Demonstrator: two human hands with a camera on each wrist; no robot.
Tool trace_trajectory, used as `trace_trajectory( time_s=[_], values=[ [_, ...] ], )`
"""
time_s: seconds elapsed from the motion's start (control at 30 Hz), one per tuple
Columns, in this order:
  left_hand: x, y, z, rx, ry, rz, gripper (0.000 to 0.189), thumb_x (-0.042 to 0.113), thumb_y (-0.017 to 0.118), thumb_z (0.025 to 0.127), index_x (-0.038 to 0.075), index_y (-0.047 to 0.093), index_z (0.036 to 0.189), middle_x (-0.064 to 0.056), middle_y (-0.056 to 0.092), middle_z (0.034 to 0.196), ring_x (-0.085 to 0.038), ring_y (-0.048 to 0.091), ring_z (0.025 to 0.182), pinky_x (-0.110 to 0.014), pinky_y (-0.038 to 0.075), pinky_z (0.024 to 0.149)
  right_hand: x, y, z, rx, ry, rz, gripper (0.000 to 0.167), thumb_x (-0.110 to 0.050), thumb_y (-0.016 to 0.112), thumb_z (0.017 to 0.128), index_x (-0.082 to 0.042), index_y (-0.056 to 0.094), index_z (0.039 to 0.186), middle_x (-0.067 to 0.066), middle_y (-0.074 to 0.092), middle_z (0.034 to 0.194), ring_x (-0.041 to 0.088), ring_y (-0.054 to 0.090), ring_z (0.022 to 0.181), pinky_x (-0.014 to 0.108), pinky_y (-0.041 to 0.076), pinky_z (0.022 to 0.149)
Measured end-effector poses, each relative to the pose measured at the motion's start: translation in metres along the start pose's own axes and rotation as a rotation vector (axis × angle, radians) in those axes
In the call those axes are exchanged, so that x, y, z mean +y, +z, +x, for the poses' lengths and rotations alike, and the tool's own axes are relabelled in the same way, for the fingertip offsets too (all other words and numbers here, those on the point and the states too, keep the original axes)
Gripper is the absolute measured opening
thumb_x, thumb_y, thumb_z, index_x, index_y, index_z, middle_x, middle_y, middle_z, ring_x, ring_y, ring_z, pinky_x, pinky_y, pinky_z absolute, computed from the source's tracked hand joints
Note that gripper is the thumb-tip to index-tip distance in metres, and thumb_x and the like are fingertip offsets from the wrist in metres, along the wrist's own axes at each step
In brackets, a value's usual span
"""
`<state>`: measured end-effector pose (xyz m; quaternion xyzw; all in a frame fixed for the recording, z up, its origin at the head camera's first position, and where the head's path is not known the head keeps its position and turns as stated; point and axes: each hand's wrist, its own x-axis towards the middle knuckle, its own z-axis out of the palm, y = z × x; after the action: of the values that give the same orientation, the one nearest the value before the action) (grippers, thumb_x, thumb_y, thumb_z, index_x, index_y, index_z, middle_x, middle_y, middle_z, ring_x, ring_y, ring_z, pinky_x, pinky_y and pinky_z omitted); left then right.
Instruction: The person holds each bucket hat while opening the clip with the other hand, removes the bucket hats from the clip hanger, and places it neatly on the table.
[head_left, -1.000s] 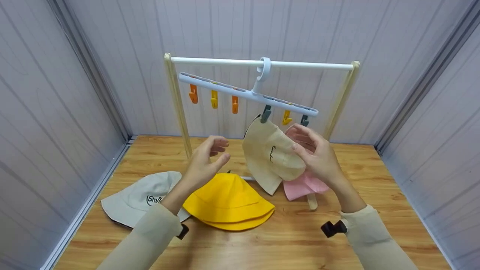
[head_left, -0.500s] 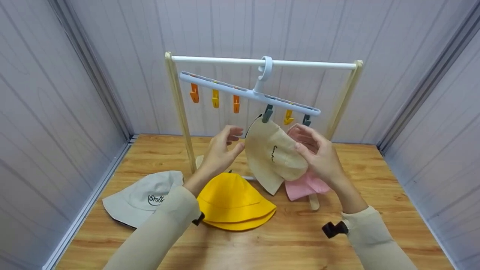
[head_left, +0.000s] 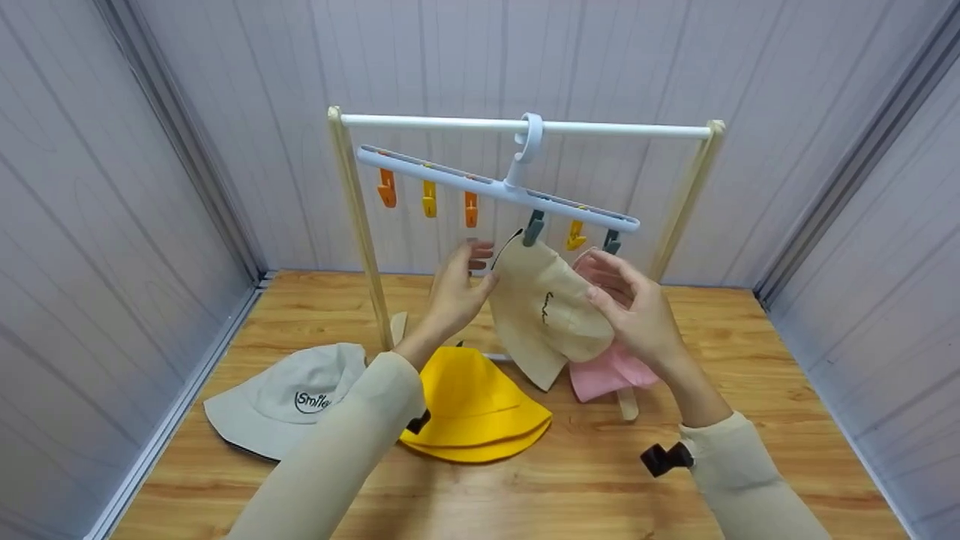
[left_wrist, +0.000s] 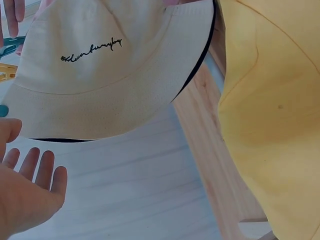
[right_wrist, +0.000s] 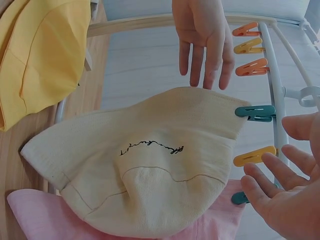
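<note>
A cream bucket hat [head_left: 551,322] with black script hangs by its brim from a dark green clip [head_left: 534,228] on the hanger [head_left: 450,178]. My left hand [head_left: 459,294] is at the hat's left brim edge, fingers spread and relaxed; the left wrist view has its fingers just off the brim. On the other side my right hand [head_left: 637,307] is beside the crown. The right wrist view shows that hand's fingers [right_wrist: 282,172] loosely extended near the clips, gripping nothing. Behind the cream hat hangs a pink hat [head_left: 609,373], partly hidden, below another dark green clip [head_left: 611,241].
The hanger tilts down to the right from a white rod [head_left: 622,130] on a wooden rack. Orange clips [head_left: 471,210] and yellow clips [head_left: 429,201] dangle from it. On the table are a yellow hat [head_left: 480,405] and a grey "Smile" hat [head_left: 277,390].
My left hand has moved right and upward, from above the yellow hat to the cream hat's left brim. The right hand stays nearly still.
</note>
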<state>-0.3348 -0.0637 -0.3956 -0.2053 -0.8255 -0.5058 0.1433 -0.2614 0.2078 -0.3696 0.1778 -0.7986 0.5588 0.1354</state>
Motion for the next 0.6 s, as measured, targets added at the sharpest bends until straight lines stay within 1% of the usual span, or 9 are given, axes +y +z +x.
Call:
trace_trajectory(
  time_s=[0.13,0.23,0.3,0.43,0.6],
  values=[
    [0.0007,0.0027,0.0013,-0.007,-0.007,0.003,0.041,0.010,0.068,0.103,0.004,0.057,0.142,-0.017,0.067,0.137,-0.032,0.065,0.124,-0.048,0.049,0.112,-0.0012,0.0015,-0.0008,-0.004,0.000,0.009,0.051,-0.002,0.066,0.104,-0.003,0.052,0.154,0.018,0.063,0.146,0.035,0.060,0.134,0.030,0.049,0.111],
    [0.0015,0.0036,0.0024,-0.002,-0.009,0.003,0.039,0.011,0.067,0.105,0.005,0.057,0.141,-0.017,0.067,0.135,-0.032,0.064,0.123,-0.048,0.049,0.113,-0.0017,0.0026,-0.0004,-0.006,-0.004,0.013,0.051,-0.003,0.066,0.104,-0.002,0.053,0.153,0.017,0.063,0.146,0.034,0.060,0.134,0.026,0.050,0.110],
    [0.0015,0.0039,0.0033,0.007,-0.012,-0.001,0.037,0.011,0.067,0.105,0.005,0.058,0.141,-0.017,0.068,0.131,-0.033,0.064,0.122,-0.047,0.049,0.113,-0.0017,0.0032,0.0001,-0.008,-0.007,0.013,0.051,-0.004,0.066,0.104,-0.002,0.053,0.153,0.016,0.063,0.145,0.034,0.060,0.134,0.027,0.050,0.110],
    [0.0010,0.0048,0.0044,0.017,-0.011,-0.013,0.032,0.011,0.066,0.106,0.004,0.061,0.137,-0.015,0.068,0.126,-0.030,0.067,0.115,-0.040,0.051,0.110,-0.0020,0.0041,0.0008,-0.012,-0.007,0.012,0.051,-0.004,0.066,0.104,-0.002,0.053,0.153,0.016,0.064,0.143,0.034,0.060,0.133,0.030,0.050,0.111],
    [0.0021,0.0077,0.0047,0.024,-0.004,-0.031,0.026,0.009,0.066,0.106,0.003,0.063,0.131,-0.015,0.068,0.125,-0.027,0.069,0.111,-0.036,0.055,0.106,-0.0035,0.0030,0.0019,-0.018,0.001,0.013,0.051,-0.005,0.066,0.105,-0.005,0.053,0.154,0.015,0.065,0.143,0.032,0.060,0.134,0.032,0.050,0.112]
  ],
)
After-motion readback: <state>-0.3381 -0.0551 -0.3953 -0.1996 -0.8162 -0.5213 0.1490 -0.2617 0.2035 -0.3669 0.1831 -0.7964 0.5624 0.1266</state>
